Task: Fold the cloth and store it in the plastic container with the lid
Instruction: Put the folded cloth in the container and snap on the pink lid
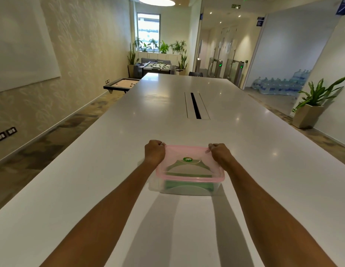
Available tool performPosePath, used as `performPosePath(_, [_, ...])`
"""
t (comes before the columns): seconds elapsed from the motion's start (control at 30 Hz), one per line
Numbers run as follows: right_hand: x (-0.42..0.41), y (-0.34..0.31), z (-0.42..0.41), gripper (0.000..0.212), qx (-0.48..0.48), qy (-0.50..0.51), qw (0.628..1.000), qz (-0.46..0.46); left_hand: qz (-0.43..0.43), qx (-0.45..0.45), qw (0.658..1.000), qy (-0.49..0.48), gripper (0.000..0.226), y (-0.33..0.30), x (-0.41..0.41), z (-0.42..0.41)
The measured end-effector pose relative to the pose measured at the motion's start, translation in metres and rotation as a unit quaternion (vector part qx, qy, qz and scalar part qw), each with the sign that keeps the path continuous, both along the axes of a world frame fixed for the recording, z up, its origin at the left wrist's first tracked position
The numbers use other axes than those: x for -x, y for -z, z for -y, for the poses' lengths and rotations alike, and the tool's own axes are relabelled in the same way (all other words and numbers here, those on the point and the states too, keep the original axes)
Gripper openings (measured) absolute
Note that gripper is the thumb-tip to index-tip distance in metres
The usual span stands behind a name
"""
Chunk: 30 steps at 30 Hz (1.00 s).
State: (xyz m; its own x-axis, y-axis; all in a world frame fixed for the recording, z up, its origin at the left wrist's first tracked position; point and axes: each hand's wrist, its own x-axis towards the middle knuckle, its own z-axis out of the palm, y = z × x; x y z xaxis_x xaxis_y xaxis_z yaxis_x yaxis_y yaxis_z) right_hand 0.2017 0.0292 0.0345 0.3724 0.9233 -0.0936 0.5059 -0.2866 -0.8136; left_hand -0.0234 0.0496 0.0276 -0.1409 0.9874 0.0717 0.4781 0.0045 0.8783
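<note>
Closing step: my left grip [154,151] and right grip [219,152] pinch the pink lid's [189,166] far corners, green cloth [185,186] in the container [187,186] below them on the counter [110,151]; next, press the rim shut.

Your two forearms are bare, with no sleeve reaching into view; your left hand [154,152] and right hand [220,153] are gloveless (possibly a ring, too blurred).

Clear plastic container [189,186] on white table, pink lid [189,166] on top, folded green cloth [187,185] inside
</note>
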Motion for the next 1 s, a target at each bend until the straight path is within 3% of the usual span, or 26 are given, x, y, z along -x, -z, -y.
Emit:
performPosePath(0.13, [0.002,0.006,0.0,0.03,-0.014,0.005,1.0,0.013,-0.026,0.014,1.0,0.004,0.036,-0.001,0.002,0.005])
performPosePath(0.3, [-0.001,0.006,-0.003,0.031,-0.02,0.003,0.999,0.037,-0.025,0.135,0.988,0.065,0.058,0.005,0.0,0.024])
performPosePath(0.4, [-0.004,0.007,-0.004,0.029,-0.022,0.005,0.999,0.039,-0.096,0.076,0.992,0.04,0.047,0.013,-0.002,0.04])
performPosePath(0.5, [-0.005,0.011,-0.004,0.031,-0.027,0.011,0.999,0.03,-0.087,0.023,0.996,-0.007,0.04,0.015,-0.003,0.047])
performPosePath(0.67, [-0.005,0.012,-0.001,0.036,-0.02,0.025,0.999,-0.01,-0.011,0.019,0.999,-0.035,0.04,0.012,-0.002,0.055])
performPosePath(0.87, [-0.013,0.007,0.011,0.054,0.01,0.004,0.982,-0.19,0.154,0.081,0.984,-0.037,0.052,0.012,0.011,0.059])
performPosePath(1.0, [-0.028,0.014,0.022,0.056,-0.007,-0.037,0.961,-0.274,0.228,0.089,0.969,-0.039,0.044,0.016,0.014,0.074])
